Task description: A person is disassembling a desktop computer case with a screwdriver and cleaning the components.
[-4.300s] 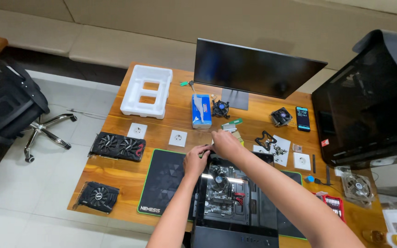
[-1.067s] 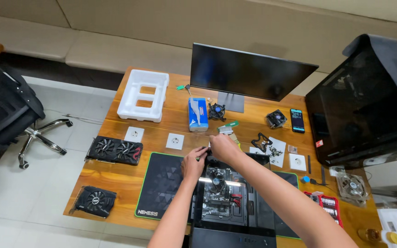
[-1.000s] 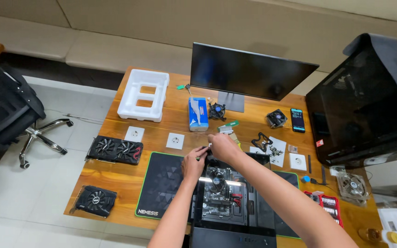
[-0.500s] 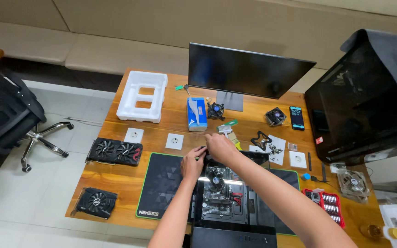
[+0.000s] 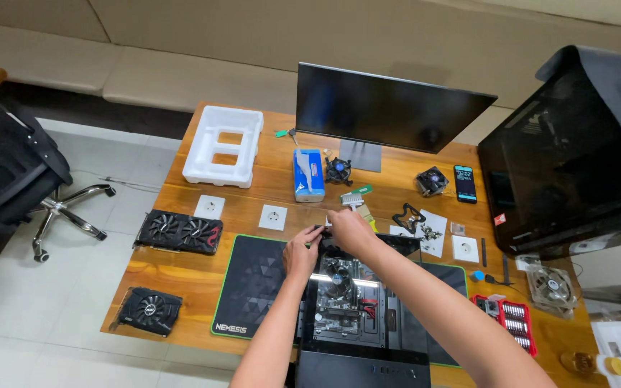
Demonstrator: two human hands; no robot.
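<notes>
Meeting above open computer case (image 5: pixel 357 309): both hands (image 5: pixel 328 241).

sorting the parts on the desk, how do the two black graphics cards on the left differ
The long black two-fan graphics card has two fans and red trim; the short black single-fan graphics card has one fan and no red. The two-fan card is clearly longer and lies farther from the desk's near edge, beside a white wall socket; the single-fan card sits at the wooden desk's front left corner. Both lie flat, fans up, untouched by the hands.
</notes>
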